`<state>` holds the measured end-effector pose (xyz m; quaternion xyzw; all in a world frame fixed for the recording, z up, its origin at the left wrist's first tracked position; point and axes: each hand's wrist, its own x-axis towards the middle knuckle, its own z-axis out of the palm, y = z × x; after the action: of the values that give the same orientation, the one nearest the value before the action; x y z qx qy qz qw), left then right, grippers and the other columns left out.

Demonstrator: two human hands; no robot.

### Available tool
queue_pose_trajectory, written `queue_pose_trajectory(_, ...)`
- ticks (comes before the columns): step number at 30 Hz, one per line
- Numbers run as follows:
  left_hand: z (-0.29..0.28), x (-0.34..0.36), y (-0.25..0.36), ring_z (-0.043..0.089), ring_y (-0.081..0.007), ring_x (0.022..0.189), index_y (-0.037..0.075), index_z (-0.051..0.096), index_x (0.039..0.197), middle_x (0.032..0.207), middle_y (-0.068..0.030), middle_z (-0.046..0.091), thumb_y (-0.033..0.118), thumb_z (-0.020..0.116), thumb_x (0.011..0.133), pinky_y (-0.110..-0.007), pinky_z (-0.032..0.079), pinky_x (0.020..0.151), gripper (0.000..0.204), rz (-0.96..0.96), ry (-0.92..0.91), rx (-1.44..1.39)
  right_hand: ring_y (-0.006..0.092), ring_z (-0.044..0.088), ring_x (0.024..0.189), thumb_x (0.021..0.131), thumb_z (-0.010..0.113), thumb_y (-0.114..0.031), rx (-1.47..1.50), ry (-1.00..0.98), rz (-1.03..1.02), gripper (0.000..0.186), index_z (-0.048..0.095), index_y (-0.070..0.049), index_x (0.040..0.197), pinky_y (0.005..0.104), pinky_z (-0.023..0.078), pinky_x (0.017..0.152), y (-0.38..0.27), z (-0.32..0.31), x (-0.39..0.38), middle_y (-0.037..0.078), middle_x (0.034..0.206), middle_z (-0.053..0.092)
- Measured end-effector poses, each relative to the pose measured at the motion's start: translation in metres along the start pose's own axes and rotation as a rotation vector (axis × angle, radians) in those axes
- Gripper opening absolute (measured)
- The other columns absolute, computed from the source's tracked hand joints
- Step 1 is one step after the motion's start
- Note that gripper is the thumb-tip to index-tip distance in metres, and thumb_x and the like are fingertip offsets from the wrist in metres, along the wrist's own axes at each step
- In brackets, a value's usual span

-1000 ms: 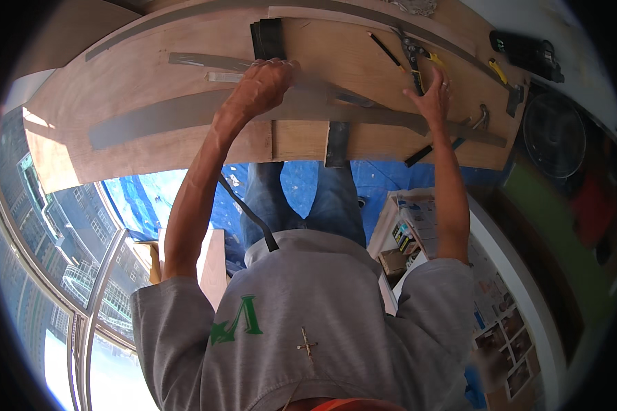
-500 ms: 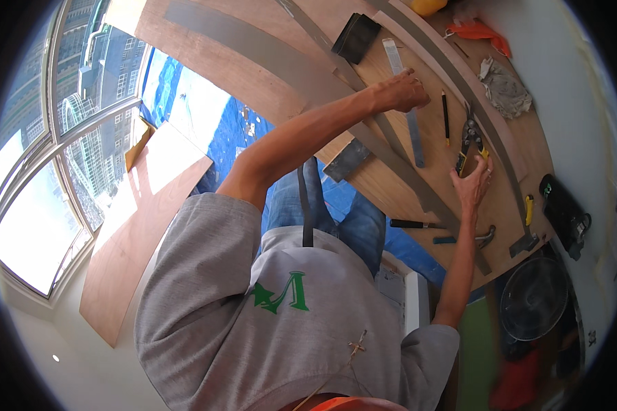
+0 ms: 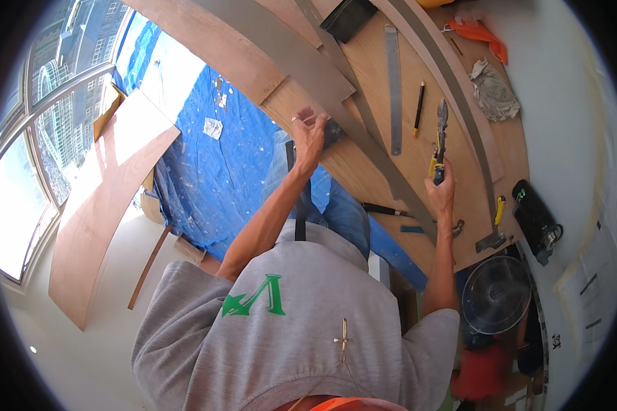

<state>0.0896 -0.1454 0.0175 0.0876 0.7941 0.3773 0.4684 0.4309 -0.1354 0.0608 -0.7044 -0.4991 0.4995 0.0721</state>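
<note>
My right hand (image 3: 443, 190) is closed round the yellow-and-black handles of a pair of tin snips (image 3: 442, 130), whose jaws point away from me over the wooden worktop (image 3: 408, 175). At the worktop's near left edge, my left hand (image 3: 310, 140) has its fingers bent round the end of a small dark grey sheet piece (image 3: 333, 133); the hand hides much of it. Between the hands lie a steel ruler (image 3: 393, 89) and a black pencil (image 3: 419, 109). Long grey strips (image 3: 349, 113) run across the wood on the left.
A hammer (image 3: 458, 228), a black-handled tool (image 3: 380, 209) and a yellow cutter (image 3: 500, 209) lie near the front. A crumpled rag (image 3: 493, 90) and black bottle (image 3: 536, 219) are at right. A fan (image 3: 497, 294) stands below; blue sheeting (image 3: 212, 164) covers the floor.
My left hand has moved from above the ruler, back and left to the dark grey sheet piece. My right hand has taken up the tin snips. The view has shifted.
</note>
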Motion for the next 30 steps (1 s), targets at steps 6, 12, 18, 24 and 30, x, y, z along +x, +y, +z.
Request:
queue_pose_trajectory(6,0.012,0.025,0.003,0.06,-0.0211,0.113,-0.003,0.042,0.141,0.123,-0.0149,0.063,0.034,0.078,0.091,-0.036,0.049,0.097,0.072,-0.124,-0.018,-0.228,0.0158,0.053,0.079,0.078,0.06,-0.003,0.226,-0.298,-0.022,0.057,0.054,0.0,0.135,0.0302,0.047,0.075,-0.039,0.065,-0.022,0.004,0.09,0.054)
queue_pose_trajectory(12,0.016,0.039,0.009,0.063,-0.0138,0.097,0.0,0.062,0.123,0.105,-0.0062,0.07,0.036,0.078,0.091,-0.032,0.05,0.086,0.05,-0.14,-0.166,-0.196,0.018,0.055,0.082,0.078,0.061,-0.005,0.11,-0.443,0.009,0.057,0.054,0.0,0.134,0.0326,0.048,0.079,-0.052,0.073,-0.016,0.007,0.092,0.056)
queue_pose_trajectory(18,0.016,0.037,0.007,0.066,-0.0121,0.09,0.004,0.067,0.119,0.104,-0.0033,0.072,0.03,0.073,0.096,-0.03,0.054,0.076,0.035,-0.157,-0.285,-0.381,0.0205,0.058,0.088,0.078,0.061,-0.005,-0.028,-0.427,-0.019,0.059,0.053,-0.001,0.136,0.0329,0.048,0.084,-0.063,0.053,-0.018,0.01,0.097,0.06)
queue_pose_trajectory(24,0.009,0.031,0.01,0.067,-0.0142,0.095,0.003,0.066,0.121,0.109,-0.0054,0.072,0.026,0.072,0.097,-0.033,0.055,0.082,0.034,-0.149,-0.332,-0.501,0.0241,0.061,0.094,0.077,0.062,-0.008,-0.113,-0.409,-0.125,0.06,0.054,0.0,0.136,0.035,0.049,0.089,-0.074,0.047,-0.011,0.013,0.104,0.064)
queue_pose_trajectory(30,0.007,0.03,0.007,0.068,-0.0154,0.096,0.002,0.066,0.122,0.109,-0.0067,0.072,0.026,0.072,0.097,-0.035,0.056,0.084,0.035,-0.12,-0.317,-0.532,0.03,0.064,0.1,0.076,0.064,-0.009,-0.195,-0.462,-0.035,0.061,0.054,0.001,0.135,0.0379,0.05,0.092,-0.094,0.042,-0.007,0.019,0.11,0.065)
